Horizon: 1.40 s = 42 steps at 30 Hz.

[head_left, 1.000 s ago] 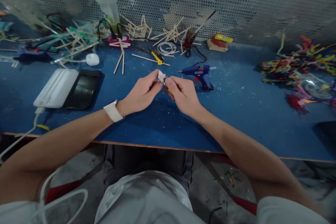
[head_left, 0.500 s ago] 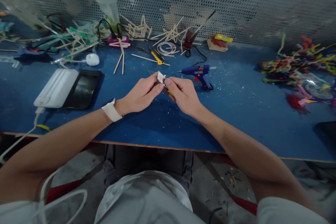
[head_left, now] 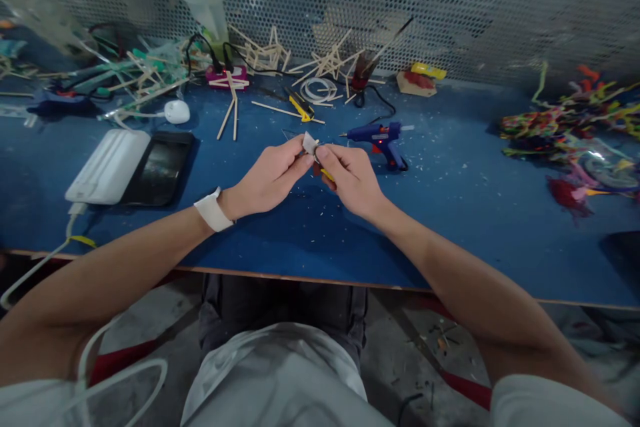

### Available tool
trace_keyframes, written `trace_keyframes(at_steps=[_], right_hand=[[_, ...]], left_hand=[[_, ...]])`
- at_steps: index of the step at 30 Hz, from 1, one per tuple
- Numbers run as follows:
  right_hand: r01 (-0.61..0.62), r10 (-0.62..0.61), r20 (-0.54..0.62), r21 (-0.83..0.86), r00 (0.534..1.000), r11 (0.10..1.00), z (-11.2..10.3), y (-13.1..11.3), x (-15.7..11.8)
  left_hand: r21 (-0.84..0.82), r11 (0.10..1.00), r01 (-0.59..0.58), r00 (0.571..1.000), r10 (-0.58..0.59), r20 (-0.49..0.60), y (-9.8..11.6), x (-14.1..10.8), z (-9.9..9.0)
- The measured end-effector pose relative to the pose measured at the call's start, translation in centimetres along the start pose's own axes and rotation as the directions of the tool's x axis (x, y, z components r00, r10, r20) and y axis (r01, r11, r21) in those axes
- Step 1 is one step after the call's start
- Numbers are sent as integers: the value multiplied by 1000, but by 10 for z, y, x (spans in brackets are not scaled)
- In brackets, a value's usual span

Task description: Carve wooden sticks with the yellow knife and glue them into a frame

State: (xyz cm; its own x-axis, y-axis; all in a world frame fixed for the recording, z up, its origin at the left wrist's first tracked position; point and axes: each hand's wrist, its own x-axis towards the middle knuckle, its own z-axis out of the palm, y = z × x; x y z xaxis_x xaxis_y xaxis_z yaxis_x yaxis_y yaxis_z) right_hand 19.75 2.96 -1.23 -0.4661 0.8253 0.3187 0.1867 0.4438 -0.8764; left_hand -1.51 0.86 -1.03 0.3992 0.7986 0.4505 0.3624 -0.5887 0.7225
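My left hand (head_left: 274, 177) is closed, pinching a small flat whitish piece (head_left: 309, 143) between thumb and fingers. Against it, my right hand (head_left: 354, 180) is closed around a small tool with a yellow handle (head_left: 327, 175); its kind is mostly hidden by the fingers. The two hands meet just above the blue tabletop (head_left: 320, 240), the fingertips almost touching. Right of them lies a blue glue gun (head_left: 377, 137) with a small red light on. Beyond the hands is a yellow-and-black box cutter (head_left: 301, 107) beside a thin wooden stick (head_left: 280, 111).
At left lie a white power bank (head_left: 107, 167) and a black phone (head_left: 159, 169). Wooden stick frames (head_left: 265, 53) and a plastic cup (head_left: 206, 10) stand by the perforated metal panel (head_left: 450, 13). Colourful pipe cleaners (head_left: 565, 120) are heaped at right. Small white scraps dot the table.
The whitish piece has tilted slightly between my fingers and shows a greyer face. Both hands stay in nearly the same place.
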Motion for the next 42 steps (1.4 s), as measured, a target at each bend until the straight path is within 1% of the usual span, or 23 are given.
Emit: trace_keyframes(at_steps=[6,10,17,22,24,26,29,31,34,38,42], right_hand=[[-8,9,-27,26,1000,1000,4,4,-1],[-21,21,-45,15,999,1000,6,4,-1],[23,-24,-82,-17,996,1000,8,2,-2],[-16,20,-97,43,995,999,9,1,-2],[-5,7,-95,22,995,1000,9,0,-3],[16,-17,-85,-11,996,1000,8,0,-3],[35,-38,-67,-49,997,998,6,0,-3],[45,-49,-59,-64,997,997,6,0,-3],[48,-52,-47,-81,998,996,5,1,-4],[45,-49,-39,-84,998,995,6,0,-4],[54,-57,-33,-84,998,995,5,0,-4]], left_hand=[[3,1000,-2,999,2,-46,-2,0,3],[36,999,-7,998,10,-62,-5,0,3],[32,999,-2,994,6,-112,-3,1,5],[19,1000,18,993,-15,-118,1,1,5],[-25,999,26,993,-29,-118,-2,0,7],[-110,993,50,992,-62,-111,-6,-2,9],[-255,963,85,992,-106,-69,-13,-3,11],[-295,952,86,993,-107,-55,-15,-3,12],[-276,959,71,993,-93,-71,-14,-2,11],[-171,985,38,995,-53,-83,-10,-1,7],[-119,993,26,998,-32,-49,-8,-2,4]])
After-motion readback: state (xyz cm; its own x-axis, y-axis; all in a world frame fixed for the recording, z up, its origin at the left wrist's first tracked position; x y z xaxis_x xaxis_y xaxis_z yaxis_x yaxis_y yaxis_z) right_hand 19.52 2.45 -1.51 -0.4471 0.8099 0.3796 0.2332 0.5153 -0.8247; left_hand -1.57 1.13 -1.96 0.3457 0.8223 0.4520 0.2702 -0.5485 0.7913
